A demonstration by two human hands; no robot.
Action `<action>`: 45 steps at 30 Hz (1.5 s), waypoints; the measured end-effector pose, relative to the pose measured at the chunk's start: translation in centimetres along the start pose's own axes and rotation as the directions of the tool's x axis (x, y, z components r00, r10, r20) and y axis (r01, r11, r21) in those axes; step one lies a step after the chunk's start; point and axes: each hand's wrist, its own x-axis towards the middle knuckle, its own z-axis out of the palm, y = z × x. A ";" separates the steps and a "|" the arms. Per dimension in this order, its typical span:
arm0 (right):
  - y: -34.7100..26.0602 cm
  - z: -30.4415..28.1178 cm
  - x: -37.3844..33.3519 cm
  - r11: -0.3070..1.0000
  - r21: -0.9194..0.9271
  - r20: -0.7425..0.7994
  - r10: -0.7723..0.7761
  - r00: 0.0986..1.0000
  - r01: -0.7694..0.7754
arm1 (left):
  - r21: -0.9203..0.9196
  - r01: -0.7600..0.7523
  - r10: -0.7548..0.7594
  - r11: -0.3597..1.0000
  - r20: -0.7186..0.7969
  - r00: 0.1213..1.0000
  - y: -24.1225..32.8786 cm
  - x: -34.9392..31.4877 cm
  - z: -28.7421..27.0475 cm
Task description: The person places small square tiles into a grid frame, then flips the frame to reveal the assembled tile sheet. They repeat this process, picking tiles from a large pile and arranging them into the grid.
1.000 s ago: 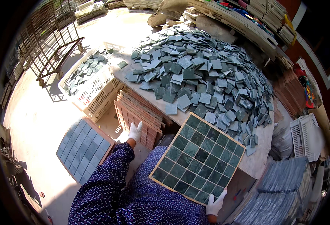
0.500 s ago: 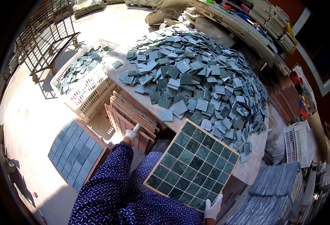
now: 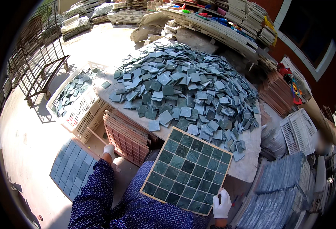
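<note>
A square tray of dark green stone tiles [image 3: 187, 166], set in rows within a pale rim, lies tilted over my lap. My right hand [image 3: 222, 204], in a white glove, is beside its lower right edge; the fingers point up and apart from the thumb, fingertips at the rim. My left hand [image 3: 108, 150], also gloved, is low by the left corner of a reddish grid tray [image 3: 126, 140] that leans at the front of a stack. Its fingers are partly hidden, so its grip does not show. A second panel of grey-blue tiles [image 3: 71, 166] lies left of my left forearm.
Beyond the lap, a worktable [image 3: 248, 164] bears a large heap of loose stone tiles [image 3: 183, 84]. A cream plastic crate [image 3: 89, 118] holds more tiles at left. Grey stacked slabs [image 3: 278, 191] and a white crate [image 3: 298, 131] stand at right; a barred cart [image 3: 42, 72] stands far left.
My left hand has moved left and down from the top of the tray stack to its lower corner. My right hand's fingers have straightened and shifted up along the tile tray's edge.
</note>
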 end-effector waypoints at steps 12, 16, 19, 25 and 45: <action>-6.8 4.9 5.7 0.813 0.581 0.066 -0.003 0.998 -0.036 | -0.736 -0.484 0.319 0.473 -0.370 0.873 15.8 -36.3 -13.5; -9.0 6.8 6.9 0.301 0.822 0.516 -0.036 0.856 -0.483 | -0.814 -0.498 0.424 0.300 -0.354 0.833 20.0 -37.9 -10.2; -10.4 6.5 6.0 0.194 0.837 0.545 -0.229 0.806 -0.511 | -0.839 -0.465 0.430 0.282 -0.322 0.843 21.3 -37.1 -6.6; -5.8 0.5 -1.5 0.757 0.466 0.245 0.387 0.889 -0.458 | -0.660 -0.269 0.458 0.701 0.127 0.880 20.0 -28.6 0.9; 1.2 -0.2 0.1 0.781 -0.487 0.229 0.546 0.806 -0.391 | 0.331 -0.474 0.464 0.816 0.114 0.878 22.2 -17.8 9.5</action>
